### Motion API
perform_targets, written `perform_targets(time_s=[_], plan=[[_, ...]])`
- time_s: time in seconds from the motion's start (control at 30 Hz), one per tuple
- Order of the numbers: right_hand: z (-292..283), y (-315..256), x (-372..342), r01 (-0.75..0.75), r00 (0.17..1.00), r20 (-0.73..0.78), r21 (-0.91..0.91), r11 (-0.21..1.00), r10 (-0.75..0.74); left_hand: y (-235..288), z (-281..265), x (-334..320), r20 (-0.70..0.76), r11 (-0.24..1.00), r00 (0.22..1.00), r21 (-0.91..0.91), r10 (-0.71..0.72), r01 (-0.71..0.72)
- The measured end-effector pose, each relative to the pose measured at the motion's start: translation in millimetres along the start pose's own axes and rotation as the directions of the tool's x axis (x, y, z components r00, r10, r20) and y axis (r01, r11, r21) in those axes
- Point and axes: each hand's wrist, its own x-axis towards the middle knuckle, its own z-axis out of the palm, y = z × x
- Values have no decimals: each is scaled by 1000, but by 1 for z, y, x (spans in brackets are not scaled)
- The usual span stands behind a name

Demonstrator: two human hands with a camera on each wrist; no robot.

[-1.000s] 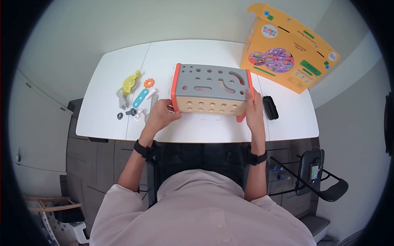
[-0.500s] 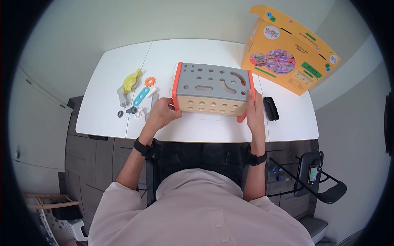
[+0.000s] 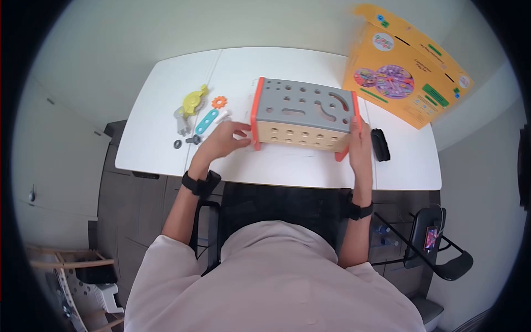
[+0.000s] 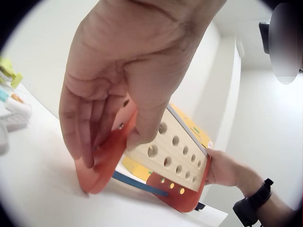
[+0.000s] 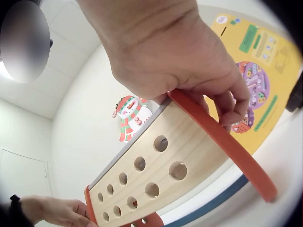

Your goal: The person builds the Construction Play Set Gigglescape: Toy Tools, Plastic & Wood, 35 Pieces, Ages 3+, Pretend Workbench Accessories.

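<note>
The left hand [image 3: 221, 141] is what changes most; half a second ago its thumb and fingers are at the lower part of the red left end panel [image 3: 257, 102], and now they are loosened, with a gap between thumb and fingers; in its wrist view the fingers hang relaxed over the outer side of this panel, and whether a fingertip touches it I cannot tell. The right hand [image 3: 360, 145] keeps its hold on the right end panel [image 3: 355, 105], the fingers curled on the outer side; the head view is shifted, but the toy workbench [image 3: 303, 124] remains at about the same place. For the work in hand I judge this to mean that the workbench rests rather stably, with the right hand enough to steady it, and that the left hand is becoming free.

The toy workbench is upright on the white tabletop [image 3: 310, 171], near its middle, between the yellow carton [image 3: 387, 72] and the loose parts with the orange gear [image 3: 219, 102]; its grey top plate [image 3: 306, 106] has round holes, a straight slot and curved slots; the pale wooden front [image 5: 156, 168] carries two rows of round holes; low between the red ends, a blue bar [image 4: 142, 185] appears to run lengthwise.
</note>
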Motion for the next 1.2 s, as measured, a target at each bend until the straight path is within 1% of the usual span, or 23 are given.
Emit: perform_targets(time_s=[0.03,0.07,0.1,0.13,0.17,0.23,0.27,0.33,0.37,0.4,0.5,0.6,0.67,0.73,0.77,0.83,0.87,0.93,0.97,1.03,1.07,1.13,1.2], plan=[[0,-2,-1,-45,999,7,24,999,45,3,-14,-1,-31,992,999,123,-39,42],[-1,-1,1,-90,996,15,47,995,90,-3,-28,0,-42,989,998,134,-51,56],[3,15,5,-22,999,-26,-6,1000,22,-11,-43,2,-123,969,988,215,-95,120],[3,16,7,-17,1000,-16,4,1000,17,-20,-56,3,-205,939,970,288,-131,188],[3,15,7,-36,999,-12,21,999,36,-30,-65,2,-215,935,967,294,-137,198],[3,10,5,-59,998,-15,31,998,60,-53,-78,2,-339,783,920,510,-198,356],[4,10,5,-52,999,-9,40,998,53,-62,-82,6,-349,777,916,514,-198,363],[3,13,6,-41,999,-9,61,997,41,-80,-86,13,-291,822,913,414,-287,390],[3,15,7,-42,999,0,51,998,42,-88,-84,16,-269,814,936,476,-226,333],[3,15,7,-37,999,0,55,998,37,-96,-82,17,-274,813,935,477,-224,334],[1,15,8,-44,999,32,41,998,43,-87,-70,22,-294,659,891,599,-347,455],[1,16,8,-9,1000,16,29,1000,8,-110,-59,29,-347,635,895,633,-279,443],[2,17,8,6,1000,14,60,998,-7,-94,-61,27,-361,632,891,631,-274,450],[2,12,7,-5,1000,5,46,999,5,-70,-63,25,-369,601,854,608,-366,520],[2,10,5,-21,1000,3,30,999,21,-67,-64,23,-363,605,860,612,-358,510],[0,7,5,-14,1000,8,36,999,14,-67,-71,16,-470,652,849,569,-243,502],[-1,1,3,-3,1000,25,42,999,2,-57,-76,11,-454,657,858,575,-239,487],[-2,-9,-1,-81,996,29,85,993,79,-30,-88,9,-353,740,842,410,-409,532],[-1,-8,-2,-43,999,7,48,998,43,-16,-87,7,-332,748,854,420,-399,513],[-1,8,3,58,998,-19,-101,993,-61,7,-79,-5,-360,922,884,131,-299,365],[-2,8,3,46,998,-30,-105,993,-49,15,-72,-9,-346,924,891,134,-294,357],[-3,-1,1,25,1000,-2,-81,996,-26,26,-57,-10,-286,990,948,-63,-143,130],[-2,-7,-3,39,999,-15,-77,996,-40,20,-51,-7,-240,992,964,-76,-114,99]])
